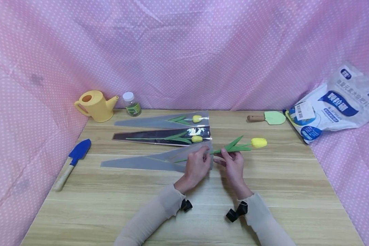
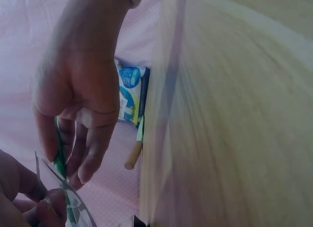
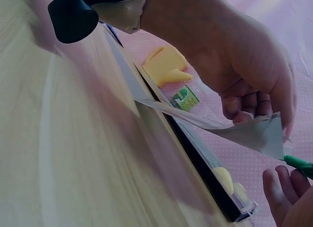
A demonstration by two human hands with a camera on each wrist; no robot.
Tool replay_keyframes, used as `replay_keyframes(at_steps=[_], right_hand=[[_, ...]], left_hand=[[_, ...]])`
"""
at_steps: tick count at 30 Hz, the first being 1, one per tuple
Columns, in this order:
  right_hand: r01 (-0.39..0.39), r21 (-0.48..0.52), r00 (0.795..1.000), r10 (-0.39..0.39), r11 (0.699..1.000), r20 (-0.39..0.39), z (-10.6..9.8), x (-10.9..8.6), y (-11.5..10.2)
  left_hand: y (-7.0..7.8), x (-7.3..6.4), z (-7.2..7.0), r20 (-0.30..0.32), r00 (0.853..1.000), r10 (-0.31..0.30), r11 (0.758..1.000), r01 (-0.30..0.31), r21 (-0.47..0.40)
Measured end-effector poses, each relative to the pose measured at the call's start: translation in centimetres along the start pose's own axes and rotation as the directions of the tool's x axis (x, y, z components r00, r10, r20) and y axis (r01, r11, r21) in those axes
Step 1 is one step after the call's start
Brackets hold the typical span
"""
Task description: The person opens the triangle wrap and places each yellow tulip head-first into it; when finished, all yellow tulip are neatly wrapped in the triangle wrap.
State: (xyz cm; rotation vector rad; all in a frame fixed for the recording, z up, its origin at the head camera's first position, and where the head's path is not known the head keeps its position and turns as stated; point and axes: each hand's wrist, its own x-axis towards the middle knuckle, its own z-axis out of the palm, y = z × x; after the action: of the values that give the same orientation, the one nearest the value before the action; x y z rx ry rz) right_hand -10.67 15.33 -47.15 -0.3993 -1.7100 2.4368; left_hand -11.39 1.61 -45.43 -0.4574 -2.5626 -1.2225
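My left hand (image 1: 198,164) pinches the mouth of a grey translucent flower sleeve (image 1: 126,163), its wide end lifted off the table in the right wrist view. With thumb and fingers, my right hand (image 1: 235,167) grips a yellow artificial tulip (image 1: 259,142) by its green stem and leaves, just right of the sleeve's mouth. The lower stem runs inside the sleeve, while the bloom and leaves stick out to the right. Behind lie two more sleeves, a dark one (image 1: 141,136) and a grey one (image 1: 141,121), each with a yellow tulip inside.
A yellow watering can (image 1: 96,106) and a white-capped jar (image 1: 132,104) stand at the back left. A blue trowel (image 1: 80,149) lies at the left edge. Back right are a green spade (image 1: 275,118) and a white fertilizer bag (image 1: 335,102). Pink dotted cloth hangs around the table.
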Motion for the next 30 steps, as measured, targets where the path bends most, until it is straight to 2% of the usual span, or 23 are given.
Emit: replay_keyframes(at_steps=[8,17,19,22,25,27,30], right_hand=[[-0.049,-0.096,0.999,0.051,0.994,0.013,0.17,-0.28,0.17],[-0.071,-0.180,0.997,0.074,0.981,0.013,0.28,-0.30,0.37],[-0.084,-0.140,0.996,0.087,0.987,0.015,0.22,-0.27,0.30],[-0.111,0.002,0.993,0.111,0.994,0.025,0.14,-0.27,0.03],[-0.132,0.125,0.991,0.128,0.983,0.034,0.03,-0.27,-0.28],[-0.130,0.152,0.991,0.127,0.980,0.031,-0.02,-0.27,-0.46],[-0.116,0.127,0.993,0.114,0.985,0.023,-0.10,-0.26,-0.59]], left_hand=[[-0.10,-0.16,0.23,-0.027,0.998,0.056,0.998,-0.056,0.000],[-0.13,-0.22,0.24,-0.030,0.998,0.063,0.998,-0.063,0.001],[-0.19,-0.17,0.20,-0.032,0.998,0.059,0.998,-0.060,-0.005],[-0.29,-0.03,0.06,-0.045,0.998,0.047,0.999,-0.047,-0.010],[-0.39,0.13,-0.06,-0.058,0.998,0.038,0.999,-0.039,-0.014],[-0.42,0.17,-0.14,-0.062,0.997,0.040,0.999,-0.041,-0.020],[-0.42,0.15,-0.18,-0.057,0.997,0.044,0.999,-0.046,-0.025]])
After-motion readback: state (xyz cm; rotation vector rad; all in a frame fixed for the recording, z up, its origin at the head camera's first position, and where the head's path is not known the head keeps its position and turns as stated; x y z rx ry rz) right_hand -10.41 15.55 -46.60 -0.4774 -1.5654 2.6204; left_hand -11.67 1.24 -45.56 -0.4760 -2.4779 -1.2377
